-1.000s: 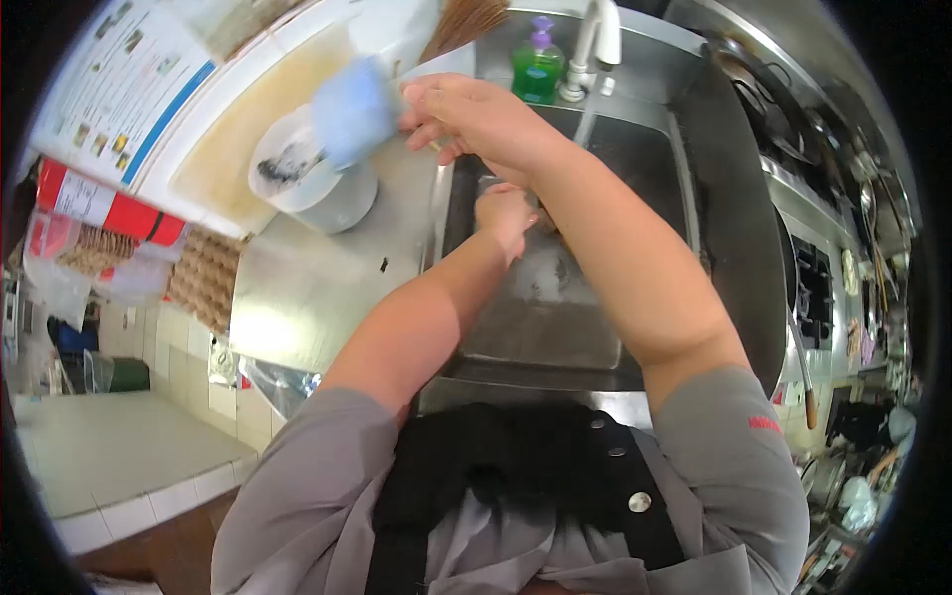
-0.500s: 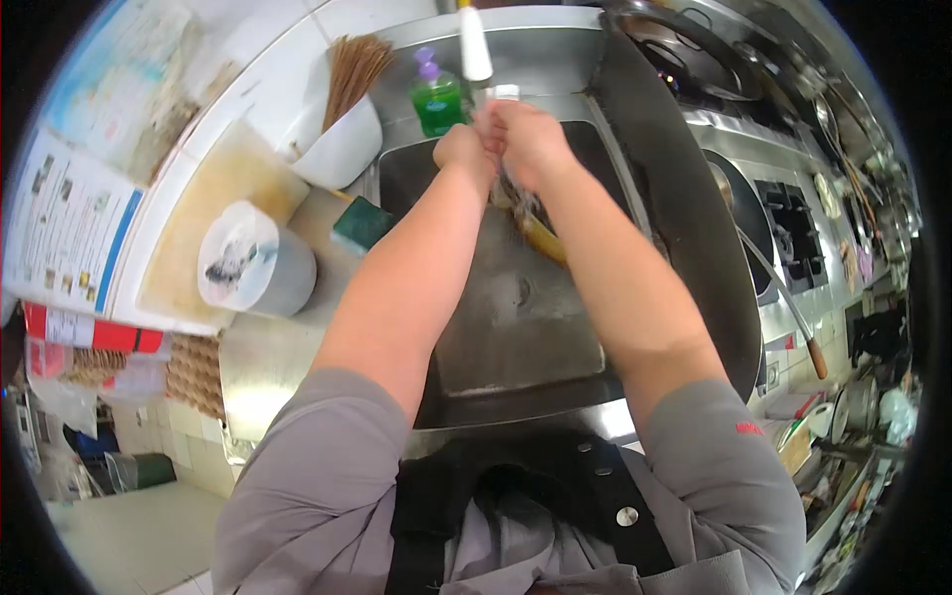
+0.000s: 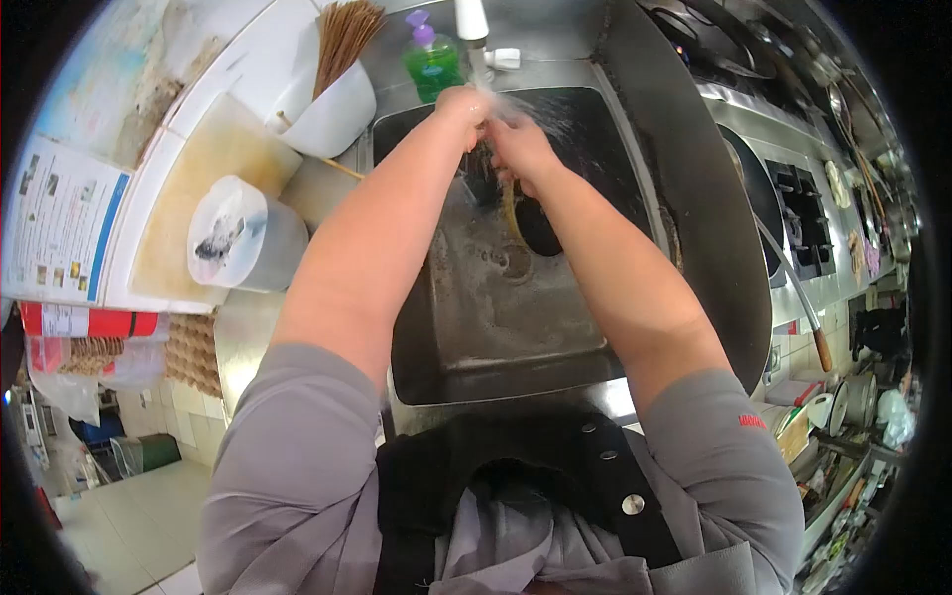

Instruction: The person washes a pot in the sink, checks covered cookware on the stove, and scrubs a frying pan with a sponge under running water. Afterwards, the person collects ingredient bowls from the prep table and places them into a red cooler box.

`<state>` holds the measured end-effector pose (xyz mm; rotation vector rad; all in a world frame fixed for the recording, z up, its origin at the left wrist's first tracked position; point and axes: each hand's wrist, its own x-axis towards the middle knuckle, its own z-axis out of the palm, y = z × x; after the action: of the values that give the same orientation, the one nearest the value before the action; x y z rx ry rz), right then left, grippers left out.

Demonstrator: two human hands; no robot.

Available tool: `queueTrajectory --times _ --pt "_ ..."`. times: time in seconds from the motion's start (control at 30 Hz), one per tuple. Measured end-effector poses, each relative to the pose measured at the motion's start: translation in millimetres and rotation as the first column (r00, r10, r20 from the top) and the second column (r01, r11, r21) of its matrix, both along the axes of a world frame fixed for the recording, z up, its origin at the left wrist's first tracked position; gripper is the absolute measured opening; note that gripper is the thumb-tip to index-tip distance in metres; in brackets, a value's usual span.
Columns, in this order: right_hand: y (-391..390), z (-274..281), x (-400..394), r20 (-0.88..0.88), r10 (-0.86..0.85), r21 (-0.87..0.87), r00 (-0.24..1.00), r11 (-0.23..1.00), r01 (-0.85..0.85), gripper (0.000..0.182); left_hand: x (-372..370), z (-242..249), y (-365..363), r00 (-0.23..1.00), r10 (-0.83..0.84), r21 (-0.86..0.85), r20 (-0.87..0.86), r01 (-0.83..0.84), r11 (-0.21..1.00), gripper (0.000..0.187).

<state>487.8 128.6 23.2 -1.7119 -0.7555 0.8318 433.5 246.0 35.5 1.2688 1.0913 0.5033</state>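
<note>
Both my hands are together under the running tap [image 3: 474, 40] at the back of the sink [image 3: 526, 332]. My left hand [image 3: 462, 105], its fingers curled, takes the water that sprays off it to the right. Just below and to the right, my right hand [image 3: 523, 151] is closed with its fingers bent inward. A narrow yellowish-brown piece [image 3: 511, 211] hangs beneath the fingers, next to a dark rounded shape [image 3: 538, 230] by the right wrist. I cannot tell what the fingers hold, as spray and knuckles hide it.
A green soap bottle [image 3: 432, 65] with a purple pump stands behind my left hand. To the left are a white holder [image 3: 332, 114] with a twig brush [image 3: 347, 45] and a plastic tub [image 3: 248, 238]. A wok [image 3: 751, 198] and a burner [image 3: 801, 218] are at the right.
Water now sprays widely off my hands. The yellowish-brown piece has swung from slanting right to nearly upright. The view has shifted, and my left forearm now covers the green scouring pad.
</note>
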Motion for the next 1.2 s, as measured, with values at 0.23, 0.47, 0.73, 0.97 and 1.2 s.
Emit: queueTrajectory --times 0.23,0.47,0.73,0.97,1.2 --pt "-1 31 -3 -0.244 0.221 -0.042 0.944 0.97 -0.237 0.028 -40 13 -4 0.788 -0.253 0.289 -0.561 0.473 0.833 0.037" --pt "-25 -14 -12 -0.593 0.116 -0.09 0.797 0.974 -0.209 0.045 -56 -17 -31 0.866 0.088 0.586 -0.492 0.256 0.769 0.032" --pt "11 -37 -55 -0.969 0.122 0.177 0.216 0.95 0.258 0.048 -73 -6 -68 0.934 0.061 0.623 -0.351 0.185 0.76 0.037" --pt "72 -37 -27 -0.966 0.07 -0.101 -0.248 0.782 0.615 0.026 -144 50 -100 0.979 -0.194 0.572 -0.066 0.196 0.796 0.037" --pt "6 -34 -65 -0.964 -0.206 -0.26 -0.169 0.867 0.426 0.007 -272 17 -157 0.977 -0.102 0.28 -0.185 0.152 0.948 0.032"
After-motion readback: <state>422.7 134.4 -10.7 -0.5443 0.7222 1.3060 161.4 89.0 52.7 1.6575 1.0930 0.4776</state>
